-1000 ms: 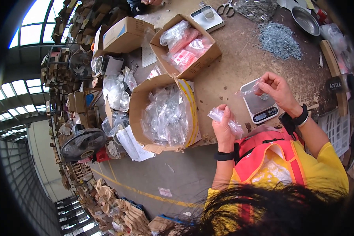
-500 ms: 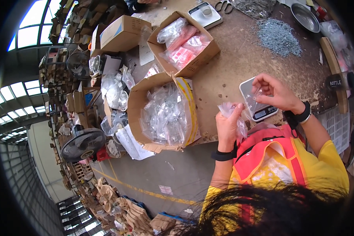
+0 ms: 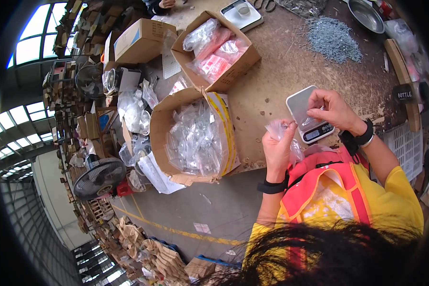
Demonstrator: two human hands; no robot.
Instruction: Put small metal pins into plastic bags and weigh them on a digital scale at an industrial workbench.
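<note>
My left hand (image 3: 276,153) is closed round a bunch of clear plastic bags (image 3: 297,151), whose ends stick out on both sides of the fist. Close to its right, my right hand (image 3: 336,113) is curled in a pinch on a thin clear plastic bag (image 3: 308,122); its contents, if any, cannot be made out. Both hands are over the near edge of the table, by a small digital scale (image 3: 296,102) that the right hand partly covers. To the left, an open carton (image 3: 163,157) holds many clear bags with small metal pieces in them.
Behind that carton stands another carton (image 3: 240,71) with red and clear bags. Beyond the scale lies a heap of small metal screws (image 3: 332,40). A second scale (image 3: 242,15), scissors (image 3: 265,4) and a metal bowl (image 3: 366,16) are farther back. A wooden bar (image 3: 401,66) edges the right side.
My right hand has drawn its fingers into a tighter pinch, near the left hand. The left hand keeps its grip on the bags. The view has shifted slightly.
</note>
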